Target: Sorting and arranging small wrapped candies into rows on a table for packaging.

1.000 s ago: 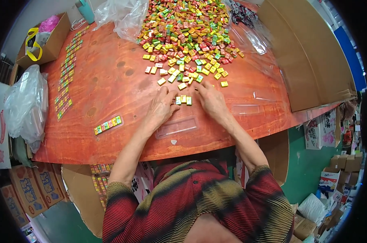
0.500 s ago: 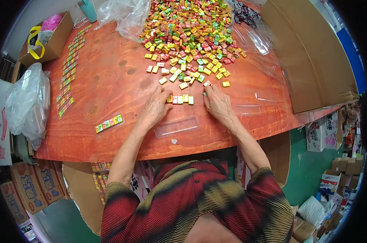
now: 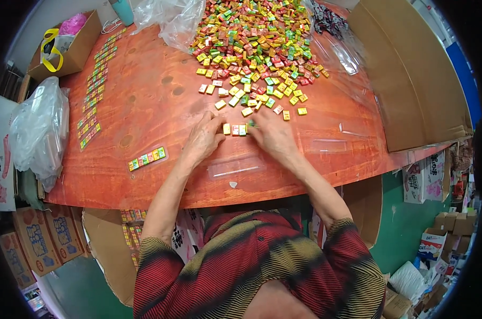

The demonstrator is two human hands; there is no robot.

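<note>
A short row of small boxes (image 3: 235, 129), yellow, red and green, lies between my hands. My left hand (image 3: 201, 139) is curled with thumb and fingertips against the yellow box (image 3: 226, 129) at the row's left end. At the right end, my right hand (image 3: 275, 134) bends its fingers over a small green box (image 3: 251, 123), partly hidden and slightly blurred. Nearer to me lies a clear plastic tray (image 3: 236, 168). To the left, a similar tray holds a filled row of boxes (image 3: 148, 158). Loose boxes (image 3: 257, 48) form a big heap beyond my hands.
Several filled rows (image 3: 95, 90) line the table's left side. More clear trays (image 3: 330, 145) lie to the right, near a large cardboard box (image 3: 416, 80). Plastic bags (image 3: 169, 21) lie beside the heap. A carton with a yellow handle (image 3: 65, 48) stands far left.
My right hand has moved left to the row's end and now covers part of it. Loose boxes near it have shifted. The whole view has moved slightly.
</note>
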